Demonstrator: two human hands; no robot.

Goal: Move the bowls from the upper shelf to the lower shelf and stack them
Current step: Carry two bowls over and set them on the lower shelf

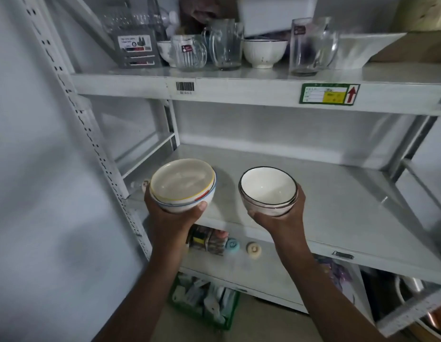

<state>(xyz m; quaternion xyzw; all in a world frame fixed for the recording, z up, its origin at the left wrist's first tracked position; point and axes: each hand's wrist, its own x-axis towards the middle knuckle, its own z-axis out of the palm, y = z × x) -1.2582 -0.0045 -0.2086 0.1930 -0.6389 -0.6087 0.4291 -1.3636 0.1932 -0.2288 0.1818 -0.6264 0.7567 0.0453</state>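
White metal shelving unit, two bowl stacks held at the lower shelf.

Painted steel rack with perforated uprights; upper shelf, smooth white, bears a barcode sticker and a green label; lower shelf, flat, matt, scuffed. Clear glass jugs and mugs stand on the upper shelf beside a ribbed white ceramic bowl with a dark rim. Left hand cups from below a nested pair of glazed cream bowls with yellow and blue rims, fingers closed around the base. Right hand likewise grips a nested pair of round white bowls with thin black rims. Both stacks sit over the shelf's front edge.
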